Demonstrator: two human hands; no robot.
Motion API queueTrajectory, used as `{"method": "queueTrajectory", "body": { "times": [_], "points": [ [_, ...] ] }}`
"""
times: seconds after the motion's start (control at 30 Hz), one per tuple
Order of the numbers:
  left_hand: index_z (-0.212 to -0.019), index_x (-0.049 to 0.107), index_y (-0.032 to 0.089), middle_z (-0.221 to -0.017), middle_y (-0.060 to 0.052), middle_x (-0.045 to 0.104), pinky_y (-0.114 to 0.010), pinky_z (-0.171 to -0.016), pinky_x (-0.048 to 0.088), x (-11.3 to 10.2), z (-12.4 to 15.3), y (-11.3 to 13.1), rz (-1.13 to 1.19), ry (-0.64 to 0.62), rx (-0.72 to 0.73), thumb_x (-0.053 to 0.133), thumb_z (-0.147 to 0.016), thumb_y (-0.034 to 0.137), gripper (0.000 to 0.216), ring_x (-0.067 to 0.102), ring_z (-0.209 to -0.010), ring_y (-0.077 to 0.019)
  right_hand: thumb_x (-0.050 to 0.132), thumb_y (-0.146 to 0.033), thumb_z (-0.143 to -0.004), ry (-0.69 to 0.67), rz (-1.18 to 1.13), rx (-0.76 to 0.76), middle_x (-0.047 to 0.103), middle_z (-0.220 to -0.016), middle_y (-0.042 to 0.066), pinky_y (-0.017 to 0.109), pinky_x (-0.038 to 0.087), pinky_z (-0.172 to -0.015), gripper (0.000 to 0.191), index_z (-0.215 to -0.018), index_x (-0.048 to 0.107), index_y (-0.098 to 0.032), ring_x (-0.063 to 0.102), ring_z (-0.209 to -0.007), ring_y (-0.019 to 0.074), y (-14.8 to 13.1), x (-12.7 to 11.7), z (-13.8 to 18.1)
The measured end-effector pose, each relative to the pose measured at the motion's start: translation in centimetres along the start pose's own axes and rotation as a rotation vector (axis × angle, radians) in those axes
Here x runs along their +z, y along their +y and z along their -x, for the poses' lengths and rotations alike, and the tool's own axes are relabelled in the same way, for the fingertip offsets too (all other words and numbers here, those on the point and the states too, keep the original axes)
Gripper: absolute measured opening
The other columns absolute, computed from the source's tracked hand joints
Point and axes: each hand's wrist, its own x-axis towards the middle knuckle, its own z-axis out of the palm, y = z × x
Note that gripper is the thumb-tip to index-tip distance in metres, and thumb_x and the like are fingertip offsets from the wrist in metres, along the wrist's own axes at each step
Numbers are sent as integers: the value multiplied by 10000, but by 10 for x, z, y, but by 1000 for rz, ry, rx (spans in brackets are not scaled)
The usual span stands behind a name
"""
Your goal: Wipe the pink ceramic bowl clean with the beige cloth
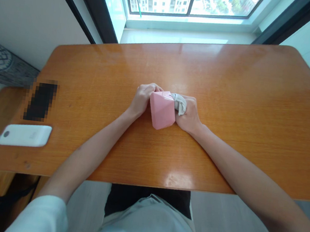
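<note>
A glossy pink box-like object [163, 112] with bevelled corners is held tilted above the middle of the wooden table [244, 104]. Its far side is hidden, so I cannot tell exactly what it is. My left hand [142, 98] is closed on its left upper edge, fingers curled behind it. On the other side, my right hand [189, 114] is closed around a crumpled whitish cloth [179, 104], which lies against the pink object's right side. The fingertips of my right hand are mostly out of sight.
A white rounded device [25, 135] with a cable lies at the table's left edge. Behind it is a dark, pixelated rectangle [40, 102]. A window [191, 3] stands beyond the far edge, and a patterned grey fabric item [6, 62] is at the left.
</note>
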Motion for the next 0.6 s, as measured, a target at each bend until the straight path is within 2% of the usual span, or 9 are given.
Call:
{"method": "queueTrajectory", "body": {
  "times": [0.1, 0.17, 0.3, 0.4, 0.5, 0.6],
  "points": [
    [-664, 685, 208, -978, -74, 821, -352, -876, 546, -1, 0, -2, 24, 15, 33, 533, -974, 482, 441, 714, -907, -208, 636, -202, -865, 6, 6, 2, 521, -637, -39, 260, 347, -562, 254, -650, 503, -219, 426, -571, 92, -1, 0, 0],
    [-714, 711, 212, -959, -74, 808, -350, -883, 553, 1, 0, 0, 25, 42, 52, 545, -1002, 512, 448, 714, -910, -207, 645, -209, -870, 6, 24, 8, 532, -640, -38, 262, 357, -569, 256, -657, 503, -222, 437, -574, 96, -1, 1, 0],
    [-916, 723, 244, -949, -42, 780, -322, -781, 556, 4, 5, 7, 19, 157, 81, 565, -1061, 630, 441, 689, -813, -182, 644, -194, -877, 33, 82, -12, 594, -671, -28, 268, 378, -586, 216, -686, 547, -221, 494, -586, 107, 0, 3, 1],
    [-1102, 722, 279, -1147, -47, 790, -341, -815, 585, 5, 11, 10, 6, 165, 184, 460, -1110, 678, 478, 721, -865, -188, 639, -195, -878, 103, 138, 8, 648, -703, -13, 282, 418, -619, 185, -705, 579, -224, 554, -611, 125, 1, 6, 1],
    [-1363, 667, 349, -1412, -55, 730, -406, -968, 617, 4, 15, 10, -96, 92, 372, 382, -1123, 719, 525, 764, -1118, -240, 648, -236, -889, 202, 193, 59, 679, -721, 5, 309, 459, -657, 190, -711, 581, -234, 600, -645, 155, 4, 7, 0],
    [-1538, 552, 395, -1640, -72, 586, -523, -1200, 553, 4, 16, 9, -315, 4, 613, 457, -1073, 795, 621, 614, -1506, -335, 668, -289, -911, 262, 242, 134, 669, -708, 6, 329, 466, -661, 218, -719, 577, -243, 590, -645, 168, 9, 5, -1]
  ]
}}
